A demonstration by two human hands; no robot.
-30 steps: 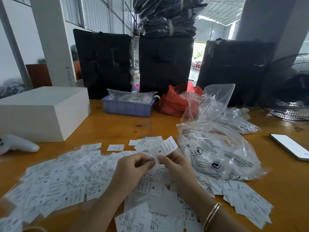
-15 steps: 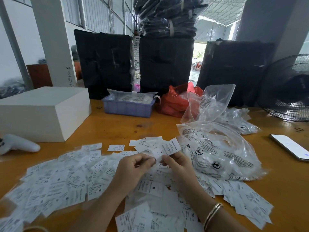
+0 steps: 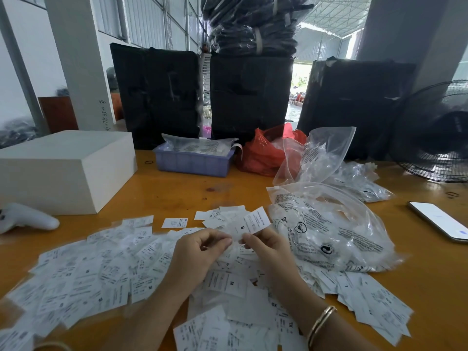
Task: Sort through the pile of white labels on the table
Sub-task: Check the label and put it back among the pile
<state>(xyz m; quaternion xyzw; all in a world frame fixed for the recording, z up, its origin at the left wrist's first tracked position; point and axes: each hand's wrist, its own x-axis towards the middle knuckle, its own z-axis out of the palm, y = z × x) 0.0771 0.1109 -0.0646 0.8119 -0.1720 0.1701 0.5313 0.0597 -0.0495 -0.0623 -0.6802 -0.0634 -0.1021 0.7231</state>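
Both hands meet above the middle of the pile. Right hand (image 3: 263, 245) pinches a white label (image 3: 252, 221) marked "S" between thumb and fingertips, the label tilted up and away toward the far side. Left hand (image 3: 200, 249) has its fingers curled, fingertips close against the right hand's and touching the lower edge of the same small bunch of paper; whether it holds a separate label cannot be told. A gold bracelet (image 3: 320, 323) sits on the right wrist.

Pile of labels (image 3: 101, 272) spreads across the near part of the wooden table (image 3: 177, 191), from far left to right of the forearms, many overlapping, print showing sizes such as "M", "S" and "XS". A smaller cluster of labels (image 3: 222, 215) lies just beyond the hands, with one single label (image 3: 174, 222) apart to its left.

Containers:
- Large clear plastic bag (image 3: 329, 234) with black printed warnings, lying just right of the hands, bulging with white contents that are too blurred to identify; its near edge rests on labels.
- Second clear bag (image 3: 321, 153) standing open behind it, contents unclear.
- Further crumpled clear bags (image 3: 362, 181) to the right.
- Blue plastic bin (image 3: 192, 163) at the far side, holding a clear packet of printed material.
- Red plastic bag (image 3: 263, 153) beside the bin.
- White box (image 3: 63, 168) at far left, closed.

A white handheld device (image 3: 27, 219) lies by the box. A phone (image 3: 438, 220) lies at far right, screen lit. A black fan (image 3: 435, 138) stands behind it.
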